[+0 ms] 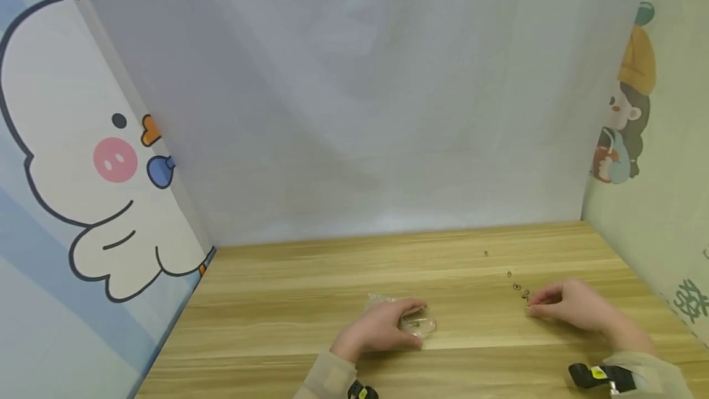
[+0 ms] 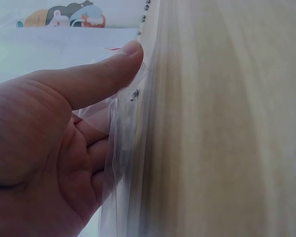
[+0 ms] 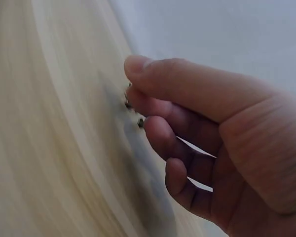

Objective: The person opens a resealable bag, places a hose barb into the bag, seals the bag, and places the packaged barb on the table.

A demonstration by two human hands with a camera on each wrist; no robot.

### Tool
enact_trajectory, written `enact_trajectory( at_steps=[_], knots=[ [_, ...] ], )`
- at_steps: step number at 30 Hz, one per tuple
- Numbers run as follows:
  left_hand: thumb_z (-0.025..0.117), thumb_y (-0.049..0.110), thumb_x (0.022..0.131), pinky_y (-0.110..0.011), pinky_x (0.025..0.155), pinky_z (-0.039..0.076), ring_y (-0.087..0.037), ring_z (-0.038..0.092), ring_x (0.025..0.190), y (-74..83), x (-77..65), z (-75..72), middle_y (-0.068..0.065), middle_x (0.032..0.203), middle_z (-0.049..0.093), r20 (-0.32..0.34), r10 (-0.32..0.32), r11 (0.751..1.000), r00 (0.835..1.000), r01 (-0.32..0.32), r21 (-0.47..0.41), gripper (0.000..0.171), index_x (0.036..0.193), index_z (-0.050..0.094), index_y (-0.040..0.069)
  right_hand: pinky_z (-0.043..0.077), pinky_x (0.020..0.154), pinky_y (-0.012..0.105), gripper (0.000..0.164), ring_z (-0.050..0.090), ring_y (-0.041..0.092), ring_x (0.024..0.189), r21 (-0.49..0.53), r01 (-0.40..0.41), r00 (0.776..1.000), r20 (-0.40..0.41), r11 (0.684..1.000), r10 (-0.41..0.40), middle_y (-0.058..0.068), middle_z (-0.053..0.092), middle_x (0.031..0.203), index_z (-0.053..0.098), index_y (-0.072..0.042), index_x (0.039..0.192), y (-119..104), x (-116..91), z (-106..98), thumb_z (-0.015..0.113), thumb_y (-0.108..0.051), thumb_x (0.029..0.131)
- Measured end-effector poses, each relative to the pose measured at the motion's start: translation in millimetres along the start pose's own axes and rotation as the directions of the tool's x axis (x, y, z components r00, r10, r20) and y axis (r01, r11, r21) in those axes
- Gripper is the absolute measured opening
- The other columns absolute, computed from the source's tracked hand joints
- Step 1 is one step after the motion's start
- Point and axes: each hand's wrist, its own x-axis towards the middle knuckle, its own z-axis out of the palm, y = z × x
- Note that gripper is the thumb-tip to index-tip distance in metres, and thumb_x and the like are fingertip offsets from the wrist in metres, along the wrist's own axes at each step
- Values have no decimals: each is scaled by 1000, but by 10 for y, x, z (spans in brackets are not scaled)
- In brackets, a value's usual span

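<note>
My left hand point(image 1: 382, 325) grips a clear plastic bag point(image 1: 419, 327) low over the table, its thumb on one side and fingers curled on the other. Inside the bag a small metal piece point(image 2: 134, 95) shows. At the right, my right hand point(image 1: 576, 308) reaches down to a cluster of small shiny metal pieces point(image 1: 525, 294). Thumb and index fingertip come together there, pinching a tiny metal piece point(image 3: 128, 89) that the fingertips mostly cover. Its other fingers are loosely bent, close to another dark piece point(image 3: 140, 123).
More metal pieces lie in a loose line beyond the right hand, the farthest piece point(image 1: 486, 253) towards the back. The wood-grain table point(image 1: 277, 300) meets a pale grey curtain point(image 1: 354, 109) behind and printed panels at both sides.
</note>
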Motion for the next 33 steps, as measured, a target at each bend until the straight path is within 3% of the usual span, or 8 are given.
enact_trajectory(
  at_steps=[12, 25, 29, 33],
  knots=[
    [88, 33, 90, -37, 118, 43, -17, 55, 139, -3, 6, 10, 3, 154, 60, -9, 10, 1000, 1000, -10, 3, 75, 156, 56, 19, 53, 70, 26, 13, 63, 2, 82, 71, 109, 993, 36, 991, -112, -10, 77, 95, 83, -17, 99, -316, 181, 250, 83, -29, 95],
    [89, 35, 89, -38, 118, 44, -17, 55, 140, 18, -1, -8, 4, 154, 59, -10, 6, 1000, 1000, -6, 8, 75, 156, 57, 21, 59, 70, 26, 3, 68, 5, 79, 171, 228, 965, 95, 959, -246, -12, 76, 87, 83, -17, 94, -779, 349, 663, 85, -19, 94],
    [88, 35, 90, -38, 118, 43, -17, 54, 141, 8, 8, -5, 4, 155, 59, -6, 4, 1000, 1000, -4, -1, 75, 156, 56, 20, 57, 69, 25, 4, 66, 3, 77, 161, 233, 968, 61, 959, -245, -14, 75, 85, 83, -21, 93, -873, 374, 794, 85, -17, 92],
    [88, 35, 90, -38, 117, 44, -17, 55, 139, -3, 11, 0, 3, 153, 60, -9, 6, 1000, 1000, -6, -1, 75, 156, 57, 19, 56, 70, 25, 4, 66, 4, 76, 160, 203, 977, 28, 966, -209, -14, 75, 85, 83, -18, 94, -975, 402, 939, 85, -20, 92]
  ],
)
